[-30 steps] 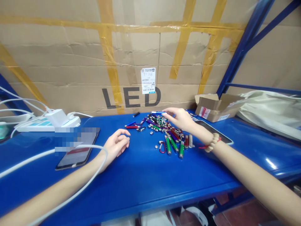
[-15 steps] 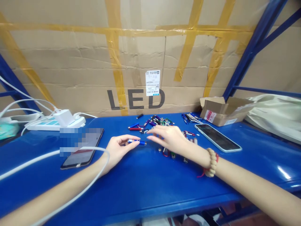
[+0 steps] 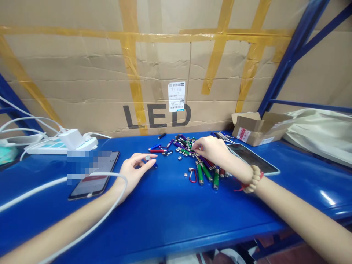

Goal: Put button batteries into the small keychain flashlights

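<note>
My left hand [image 3: 136,169] rests on the blue shelf [image 3: 170,216], its fingers curled round a small blue keychain flashlight [image 3: 151,161] whose silver end points toward the camera. My right hand [image 3: 213,149] reaches into a pile of small coloured keychain flashlights [image 3: 198,161], fingertips pinched on something small I cannot make out at the pile's far side. Green flashlights [image 3: 200,175] and a red carabiner [image 3: 193,178] lie at the pile's near edge. A bead bracelet [image 3: 252,179] circles my right wrist.
A black phone [image 3: 95,176] with a white cable [image 3: 55,183] lies left of my left hand. A second phone [image 3: 251,157] lies right of the pile. A white power strip [image 3: 59,145] sits at back left, an open carton [image 3: 257,130] at back right, a large taped cardboard box [image 3: 154,73] behind.
My right hand passed a blue flashlight to my left hand, then went back to the pile. My left hand has turned the flashlight end-on.
</note>
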The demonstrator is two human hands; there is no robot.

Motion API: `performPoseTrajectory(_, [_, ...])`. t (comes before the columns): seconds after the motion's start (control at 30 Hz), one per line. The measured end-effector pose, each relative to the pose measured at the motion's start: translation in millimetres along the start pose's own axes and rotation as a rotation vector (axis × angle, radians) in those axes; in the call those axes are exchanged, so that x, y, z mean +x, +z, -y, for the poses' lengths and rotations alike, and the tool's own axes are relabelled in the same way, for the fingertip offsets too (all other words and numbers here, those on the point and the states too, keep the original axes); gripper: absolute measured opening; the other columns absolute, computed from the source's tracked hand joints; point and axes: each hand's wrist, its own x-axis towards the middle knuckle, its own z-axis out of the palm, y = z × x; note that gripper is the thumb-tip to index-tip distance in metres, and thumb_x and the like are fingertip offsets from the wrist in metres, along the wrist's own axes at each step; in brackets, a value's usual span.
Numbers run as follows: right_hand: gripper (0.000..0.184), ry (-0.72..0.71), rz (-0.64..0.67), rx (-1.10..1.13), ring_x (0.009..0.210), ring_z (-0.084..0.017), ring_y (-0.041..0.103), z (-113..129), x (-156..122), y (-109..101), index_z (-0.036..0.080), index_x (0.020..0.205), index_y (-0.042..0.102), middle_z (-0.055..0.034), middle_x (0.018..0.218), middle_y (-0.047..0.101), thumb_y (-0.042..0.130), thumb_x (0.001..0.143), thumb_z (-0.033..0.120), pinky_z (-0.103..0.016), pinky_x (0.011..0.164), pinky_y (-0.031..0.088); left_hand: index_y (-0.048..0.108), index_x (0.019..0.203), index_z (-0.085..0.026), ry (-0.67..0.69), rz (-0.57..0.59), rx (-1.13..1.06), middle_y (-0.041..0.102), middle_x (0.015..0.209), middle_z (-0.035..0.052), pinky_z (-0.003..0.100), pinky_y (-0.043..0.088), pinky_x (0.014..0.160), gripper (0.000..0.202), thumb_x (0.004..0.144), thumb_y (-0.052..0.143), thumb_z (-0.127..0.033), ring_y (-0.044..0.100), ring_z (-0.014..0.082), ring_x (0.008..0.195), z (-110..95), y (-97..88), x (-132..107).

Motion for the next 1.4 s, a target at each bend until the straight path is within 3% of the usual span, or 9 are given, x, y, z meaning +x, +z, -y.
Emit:
performPoseTrajectory(0.1, [0.014,-0.065,0.022,0.023,0.082,-0.019,0.063,6,-1,4,0.025,0.085,0.069,-0.0005,0.086,0.069,0.056,0.079,0.024,-0.025,0.059,0.041,0.07,0.091,-0.018,-0.031,0.041,-0.022,0.06,0.081,0.0034,0.02,0.025,0.042,0.039,0.067,0.065,-0.047,0.039,0.0063,0.049,0,0.4,0])
performPoseTrajectory(0.27, [0.024,-0.251,-0.061,0.071,0.092,-0.019,0.059,14,-1,16,0.021,0.1,0.065,-0.0047,0.097,0.066,0.046,0.087,0.025,-0.028,0.075,0.044,0.068,0.095,-0.015,-0.059,0.116,-0.084,0.062,0.076,0.0046,0.019,0.027,0.042,0.042,0.068,0.064,-0.047,0.04,0.0074,0.05,-5,1.3,-2])
performPoseTrajectory(0.47, [0.034,-0.324,-0.012,-0.008,0.101,-0.022,0.054,14,-2,25,0.02,0.117,0.058,-0.0099,0.103,0.059,0.044,0.089,0.032,-0.033,0.082,0.043,0.069,0.095,-0.015,-0.044,0.124,-0.024,0.048,0.053,-0.0017,0.019,0.024,0.042,0.043,0.067,0.065,-0.047,0.036,0.0083,0.048,-4,2.5,-2])
performPoseTrajectory(0.77, [0.025,-0.303,-0.002,-0.035,0.093,-0.022,0.054,11,0,24,0.022,0.101,0.067,-0.0083,0.097,0.058,0.048,0.086,0.029,-0.032,0.075,0.041,0.07,0.093,-0.016,-0.034,0.156,0.007,0.055,0.061,0.0013,0.02,0.031,0.048,0.04,0.067,0.064,-0.045,0.044,0.0112,0.054,-3,2.2,-3])
performPoseTrajectory(0.97, [0.032,-0.344,0.011,-0.008,0.096,-0.022,0.052,10,0,27,0.025,0.117,0.058,-0.0089,0.104,0.056,0.043,0.089,0.03,-0.034,0.077,0.04,0.071,0.091,-0.016,-0.021,0.162,0.014,0.06,0.065,0.0023,0.022,0.036,0.053,0.038,0.067,0.064,-0.044,0.048,0.0121,0.056,-4,1.7,-3])
performPoseTrajectory(1.23, [0.021,-0.372,-0.05,-0.009,0.092,-0.021,0.051,9,3,28,0.023,0.098,0.067,-0.0073,0.097,0.057,0.051,0.086,0.032,-0.032,0.075,0.037,0.07,0.094,-0.017,0.021,0.239,0.118,0.064,0.079,0.0041,0.026,0.04,0.064,0.036,0.071,0.06,-0.042,0.052,0.0144,0.065,0,3.0,-1])
performPoseTrajectory(1.4, [0.016,-0.368,-0.077,-0.001,0.09,-0.019,0.051,8,4,29,0.022,0.088,0.067,-0.0056,0.094,0.057,0.053,0.085,0.03,-0.03,0.073,0.036,0.072,0.087,-0.019,0.095,0.244,0.167,0.065,0.086,0.0045,0.025,0.04,0.062,0.028,0.072,0.06,-0.038,0.051,0.0136,0.065,-5,4.1,-4])
